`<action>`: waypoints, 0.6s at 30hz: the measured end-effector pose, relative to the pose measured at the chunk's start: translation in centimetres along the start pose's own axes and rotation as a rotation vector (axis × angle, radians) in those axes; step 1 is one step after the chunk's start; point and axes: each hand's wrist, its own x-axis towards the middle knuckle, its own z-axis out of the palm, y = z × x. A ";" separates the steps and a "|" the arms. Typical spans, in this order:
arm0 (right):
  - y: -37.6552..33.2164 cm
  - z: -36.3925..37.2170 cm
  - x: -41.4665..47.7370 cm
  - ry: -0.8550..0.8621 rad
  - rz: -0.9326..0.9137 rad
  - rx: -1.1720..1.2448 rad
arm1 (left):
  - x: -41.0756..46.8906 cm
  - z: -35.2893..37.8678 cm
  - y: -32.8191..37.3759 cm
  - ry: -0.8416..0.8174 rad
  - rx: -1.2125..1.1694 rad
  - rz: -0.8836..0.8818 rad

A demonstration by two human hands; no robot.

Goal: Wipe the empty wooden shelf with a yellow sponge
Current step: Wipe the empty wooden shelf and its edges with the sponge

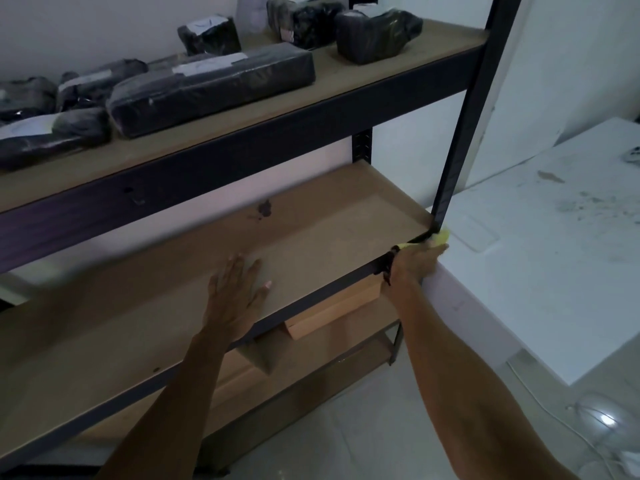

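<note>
The empty wooden shelf (322, 216) is the middle board of a dark metal rack and carries a dark stain near its back. My left hand (235, 296) lies flat on the board near its front edge, fingers spread. My right hand (414, 263) grips the yellow sponge (441, 236) at the shelf's front right corner, pressed against the dark front rail beside the upright post. Only a small part of the sponge shows past my fingers.
The upper shelf (346, 74) holds several dark wrapped packages. Wooden blocks (332, 306) lie on the lower shelf. A white table (540, 258) with dirt marks stands close to the rack's right side. A dark upright post (464, 133) rises at the front right corner.
</note>
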 end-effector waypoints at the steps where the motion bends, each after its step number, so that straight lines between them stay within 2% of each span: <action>1: -0.5 -0.3 0.1 0.083 0.043 0.012 | 0.0 0.0 0.0 0.008 -0.004 -0.003; 2: -0.9 -0.9 -0.3 0.178 -0.021 0.014 | 0.0 0.0 -0.1 0.015 -0.006 -0.010; 3: -1.3 -1.6 -1.1 0.229 -0.179 0.019 | -0.1 0.0 -0.2 0.017 -0.008 -0.018; 4: -2.1 -2.5 -2.3 0.220 -0.416 0.018 | 0.0 0.1 -0.2 0.019 -0.011 -0.024; 5: -1.9 -2.8 -2.8 0.145 -0.672 -0.009 | 0.1 0.1 -0.3 0.019 -0.014 -0.028; 7: -2.8 -2.5 -3.6 -0.156 -1.100 -0.168 | 0.1 0.3 -0.3 0.003 -0.005 -0.038; 9: -3.7 -0.9 -2.7 -0.452 -1.271 -0.481 | 0.1 0.4 -0.4 -0.001 -0.005 -0.049; 11: -4.3 0.8 -0.6 -0.589 -1.322 -0.819 | 0.0 0.2 -0.2 0.003 -0.013 -0.058; 13: -4.4 2.2 0.6 -0.612 -1.168 -1.065 | 0.0 0.0 0.0 -0.001 -0.012 -0.069; 15: -4.3 2.7 -1.4 -0.646 -1.041 -1.129 | -0.1 -0.2 0.2 -0.004 0.003 -0.075; 16: -3.9 2.5 -3.1 -0.752 -1.062 -1.110 | -0.1 -0.3 0.3 -0.007 0.001 -0.080; 18: -3.3 1.3 -6.6 -1.068 -1.137 -0.948 | -0.3 -0.3 0.1 -0.011 -0.005 -0.081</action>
